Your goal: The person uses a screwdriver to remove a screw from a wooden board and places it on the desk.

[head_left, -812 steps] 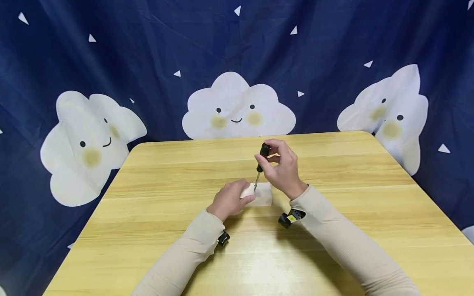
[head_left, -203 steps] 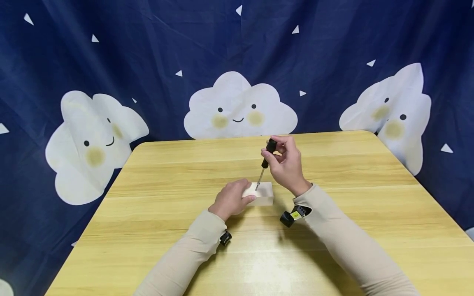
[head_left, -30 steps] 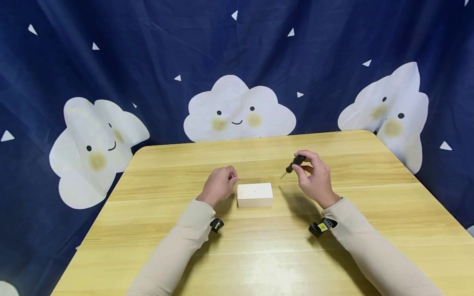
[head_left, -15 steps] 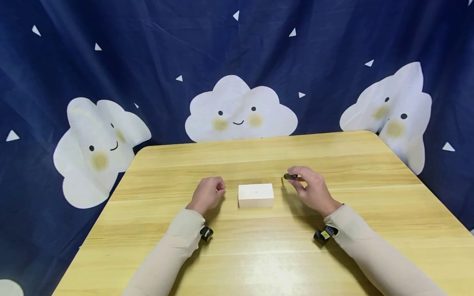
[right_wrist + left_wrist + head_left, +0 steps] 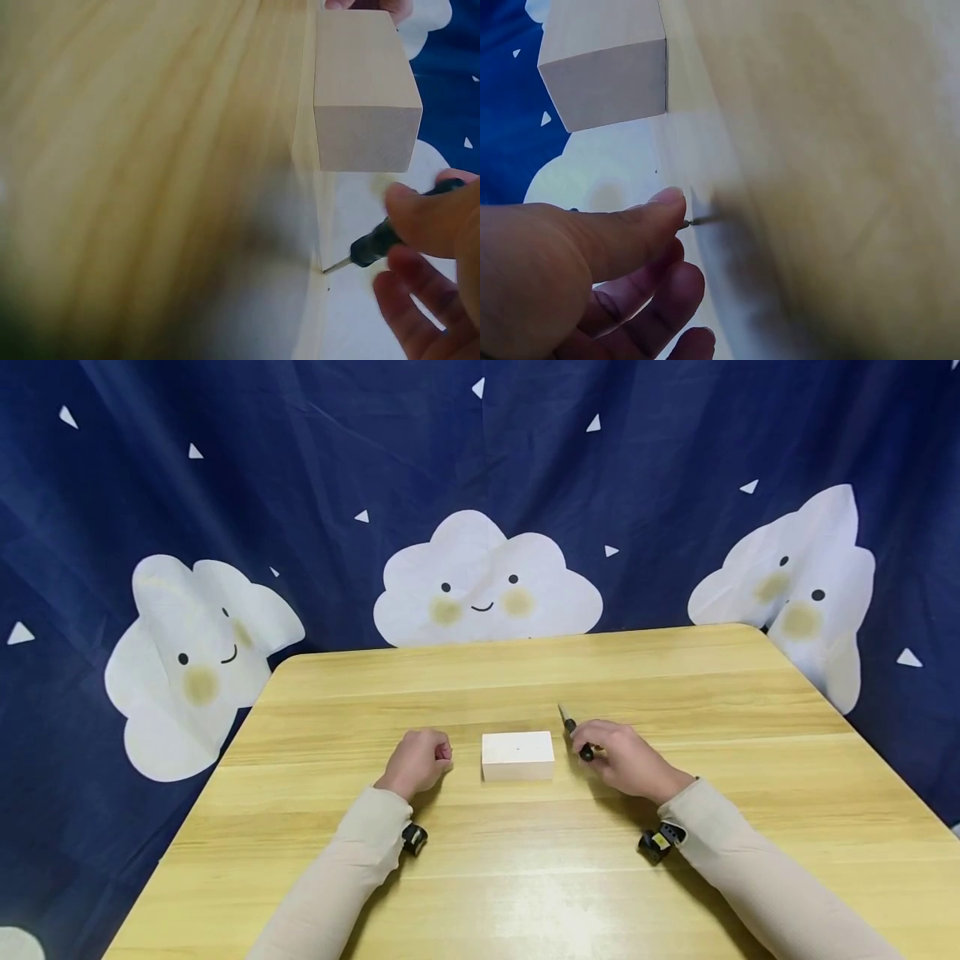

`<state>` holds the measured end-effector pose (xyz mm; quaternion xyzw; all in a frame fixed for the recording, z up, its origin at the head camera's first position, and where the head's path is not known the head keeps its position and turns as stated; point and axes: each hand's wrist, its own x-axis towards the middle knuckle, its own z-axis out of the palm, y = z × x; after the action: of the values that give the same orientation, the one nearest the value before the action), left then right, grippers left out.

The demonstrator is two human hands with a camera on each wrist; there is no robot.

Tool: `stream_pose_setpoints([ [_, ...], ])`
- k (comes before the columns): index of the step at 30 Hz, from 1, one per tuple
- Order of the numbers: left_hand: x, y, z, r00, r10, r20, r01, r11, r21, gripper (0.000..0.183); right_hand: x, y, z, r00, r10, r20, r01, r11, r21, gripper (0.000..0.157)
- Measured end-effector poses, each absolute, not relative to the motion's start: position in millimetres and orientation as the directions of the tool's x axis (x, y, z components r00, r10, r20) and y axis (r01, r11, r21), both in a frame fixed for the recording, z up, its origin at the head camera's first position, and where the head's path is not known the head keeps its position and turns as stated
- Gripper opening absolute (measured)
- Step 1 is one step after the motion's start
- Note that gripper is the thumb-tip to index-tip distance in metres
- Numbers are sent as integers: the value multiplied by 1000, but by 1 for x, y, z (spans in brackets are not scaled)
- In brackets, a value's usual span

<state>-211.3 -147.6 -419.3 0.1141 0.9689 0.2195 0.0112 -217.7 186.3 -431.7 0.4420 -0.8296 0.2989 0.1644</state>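
Observation:
A pale wooden block stands on the table with a small dark hole in its top face. Left of it, my left hand pinches a small metal screw between thumb and index finger; only one end of the screw shows. To the block's right, my right hand holds a black-handled screwdriver between thumb and fingers. Its blade points away from me, low over the wood; whether the tip touches the table I cannot tell. Neither hand touches the block.
The light wooden table reaches back to a dark blue curtain with white smiling clouds and small white triangles. Each wrist bears a small black camera, such as the right wrist's camera.
Both hands have come away from the block, where the screwdriver stood on a screw. The left hand moved left with the screw; the right hand lowered and swung the screwdriver's blade forward.

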Motion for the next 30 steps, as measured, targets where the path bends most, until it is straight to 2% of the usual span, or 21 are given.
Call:
stream_pose_setpoints([
  [7, -211, -146, -420, -969, 249, -5, 224, 881, 417, 26, -214, 187, -431, -582, -726, 367, -806, 454, -379, 26],
  [14, -211, -145, -421, -962, 272, 11, 254, 880, 402, 27, -213, 188, -430, -615, -743, 263, -771, 499, -395, 27],
  [20, -211, -145, -419, -961, 276, -1, 253, 882, 397, 27, -211, 187, -428, -638, -742, 204, -744, 527, -411, 27],
  [30, -212, -145, -418, -964, 263, -45, 224, 888, 401, 22, -210, 189, -424, -628, -766, 140, -744, 538, -396, 31],
])
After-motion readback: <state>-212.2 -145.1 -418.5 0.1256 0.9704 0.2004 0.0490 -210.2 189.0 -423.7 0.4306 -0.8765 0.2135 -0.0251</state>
